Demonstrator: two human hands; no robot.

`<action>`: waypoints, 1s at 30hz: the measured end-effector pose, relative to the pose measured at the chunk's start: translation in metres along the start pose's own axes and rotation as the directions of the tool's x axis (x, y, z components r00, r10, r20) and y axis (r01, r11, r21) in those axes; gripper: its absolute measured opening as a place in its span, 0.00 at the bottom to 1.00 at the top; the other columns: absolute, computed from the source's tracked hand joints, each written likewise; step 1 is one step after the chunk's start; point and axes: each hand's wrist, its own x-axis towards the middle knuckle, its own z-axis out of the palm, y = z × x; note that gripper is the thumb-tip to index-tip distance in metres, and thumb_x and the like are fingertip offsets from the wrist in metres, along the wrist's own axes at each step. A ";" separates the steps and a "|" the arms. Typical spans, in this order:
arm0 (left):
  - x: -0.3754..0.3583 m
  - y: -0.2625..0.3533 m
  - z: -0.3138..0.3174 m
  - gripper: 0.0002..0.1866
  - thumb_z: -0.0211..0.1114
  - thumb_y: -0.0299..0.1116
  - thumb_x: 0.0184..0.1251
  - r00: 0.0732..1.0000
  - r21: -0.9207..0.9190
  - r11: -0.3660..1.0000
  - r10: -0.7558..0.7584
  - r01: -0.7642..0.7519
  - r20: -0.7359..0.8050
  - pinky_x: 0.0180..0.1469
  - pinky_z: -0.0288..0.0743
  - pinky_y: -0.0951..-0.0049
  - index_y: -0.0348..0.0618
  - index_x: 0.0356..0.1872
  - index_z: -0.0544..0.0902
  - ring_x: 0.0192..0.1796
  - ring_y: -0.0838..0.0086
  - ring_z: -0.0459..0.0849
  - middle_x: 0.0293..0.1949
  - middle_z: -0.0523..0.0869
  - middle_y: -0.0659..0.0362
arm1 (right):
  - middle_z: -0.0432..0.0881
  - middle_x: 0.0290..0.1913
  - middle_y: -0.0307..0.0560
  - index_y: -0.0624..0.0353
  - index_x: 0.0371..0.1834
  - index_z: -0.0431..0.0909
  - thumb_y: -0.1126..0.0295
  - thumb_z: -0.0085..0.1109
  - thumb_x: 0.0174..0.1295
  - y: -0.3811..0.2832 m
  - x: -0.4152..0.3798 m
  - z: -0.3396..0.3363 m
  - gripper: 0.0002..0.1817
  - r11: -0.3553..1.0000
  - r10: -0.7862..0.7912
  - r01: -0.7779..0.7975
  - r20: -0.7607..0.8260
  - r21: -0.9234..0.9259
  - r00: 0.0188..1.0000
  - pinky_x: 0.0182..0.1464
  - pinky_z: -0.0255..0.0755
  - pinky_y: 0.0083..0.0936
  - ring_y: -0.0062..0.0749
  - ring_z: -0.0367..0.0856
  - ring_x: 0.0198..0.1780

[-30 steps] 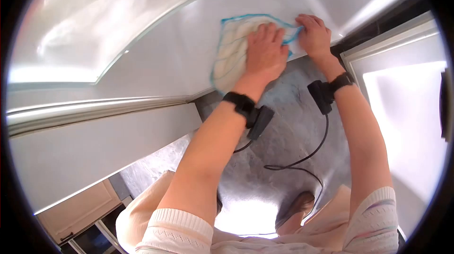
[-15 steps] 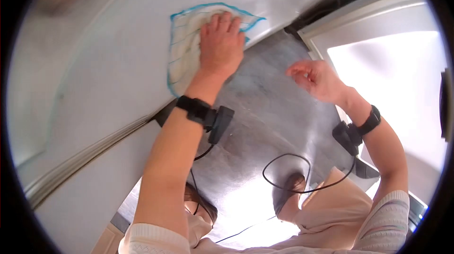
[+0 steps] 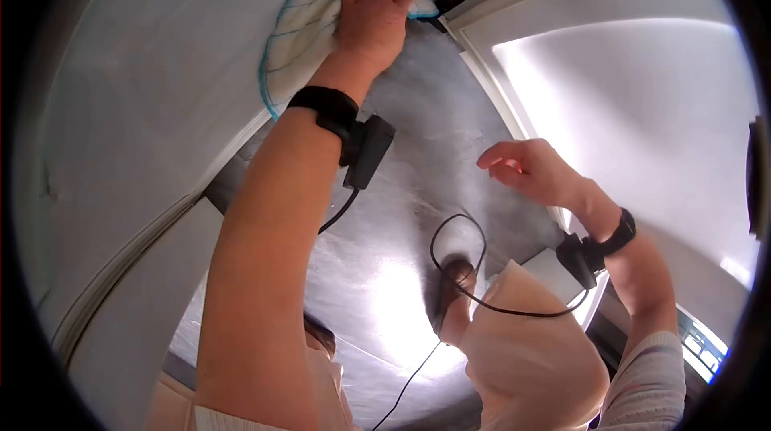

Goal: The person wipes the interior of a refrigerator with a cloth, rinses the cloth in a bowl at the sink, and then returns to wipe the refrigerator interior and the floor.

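A cream cloth [image 3: 299, 39] with thin stripes and a blue stitched border lies spread against a large white panel [image 3: 152, 102]. My left hand [image 3: 373, 23] holds it there from on top, fingers laid over the fabric near its far right edge. Part of the cloth is hidden under the hand. Off to the right, my right hand [image 3: 532, 172] hangs in the air above the floor, loosely bent. No object shows in it, and a gap separates thumb and fingers. A black strap with a small device [image 3: 371, 152] sits on my left wrist; a similar device [image 3: 578, 258] is on the right one.
Grey, shiny floor [image 3: 434, 110] shows below between the panel and a white door-like panel [image 3: 626, 70] on the right. A black cable [image 3: 514, 312] loops from the right wrist device near my foot. A pale seal-like strip [image 3: 132, 250] edges the left panel.
My left hand and the cloth have slid farther away, up along the white panel. My right hand has dropped slightly lower in view, still without an object. The view has shifted.
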 end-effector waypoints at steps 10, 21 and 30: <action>0.001 0.019 -0.024 0.21 0.57 0.19 0.49 0.993 -0.060 0.997 -0.034 0.041 0.115 0.55 0.66 0.61 0.45 0.49 0.76 0.59 0.62 0.69 0.53 0.72 0.57 | 0.84 0.37 0.45 0.60 0.44 0.79 0.70 0.52 0.61 0.044 -0.099 -0.010 0.12 0.951 0.266 -0.262 -0.008 0.165 0.964 0.39 0.73 0.22 0.25 0.81 0.37; -0.123 0.066 -0.133 0.14 0.57 0.20 0.50 0.696 -0.305 0.766 -0.245 0.565 0.675 0.47 0.72 0.62 0.44 0.37 0.83 0.44 0.54 0.79 0.38 0.81 0.49 | 0.81 0.43 0.45 0.65 0.46 0.77 0.70 0.53 0.63 0.069 -0.248 -0.001 0.12 0.759 0.468 -0.408 0.011 0.508 0.884 0.48 0.73 0.23 0.26 0.80 0.44; -0.134 0.119 -0.224 0.17 0.51 0.22 0.50 0.384 -0.194 0.531 -0.276 0.825 0.881 0.46 0.73 0.68 0.39 0.42 0.82 0.42 0.60 0.82 0.37 0.84 0.49 | 0.80 0.45 0.42 0.60 0.57 0.68 0.70 0.53 0.61 0.109 -0.402 0.023 0.20 0.431 0.821 -0.403 -0.164 0.807 0.547 0.32 0.71 0.17 0.26 0.82 0.39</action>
